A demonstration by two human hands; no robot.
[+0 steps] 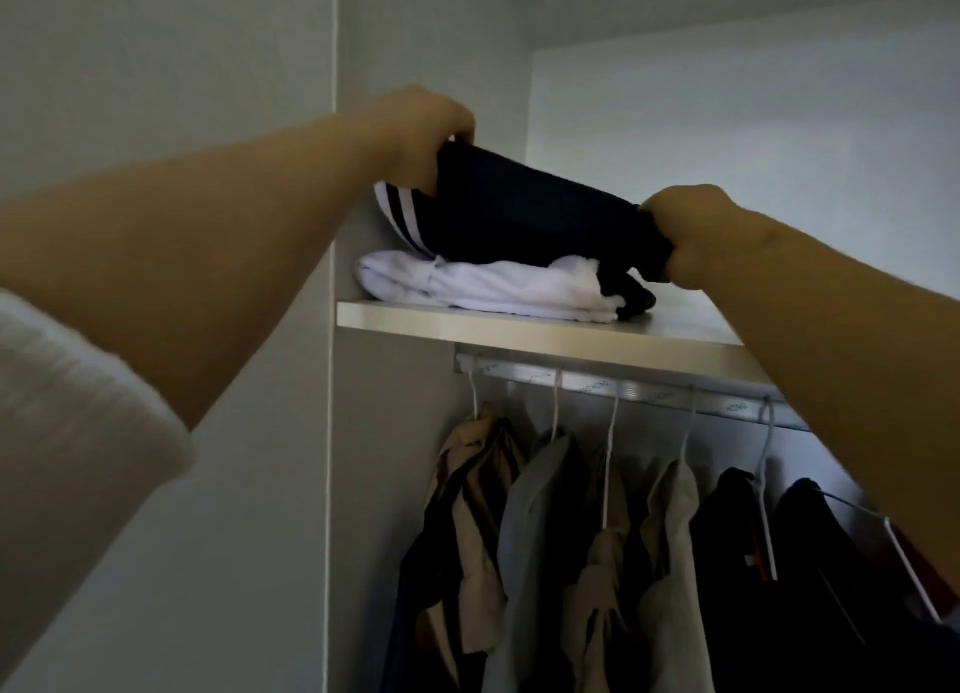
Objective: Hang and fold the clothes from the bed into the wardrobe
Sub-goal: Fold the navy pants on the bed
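A folded dark navy garment [524,214] with white stripes at its left end lies on top of a folded white garment [493,289] on the wardrobe's upper shelf [545,331]. My left hand [421,131] grips the dark garment's far left edge. At its near right corner my right hand [696,235] holds it, fingers curled round the cloth. Both arms reach up to shelf height.
Below the shelf runs a hanging rail [623,388] with several garments on white hangers: beige and light blue shirts [545,536] at the left, dark clothes [779,562] at the right. A wardrobe side panel [260,68] stands at the left. Bare shelf shows right of the stack.
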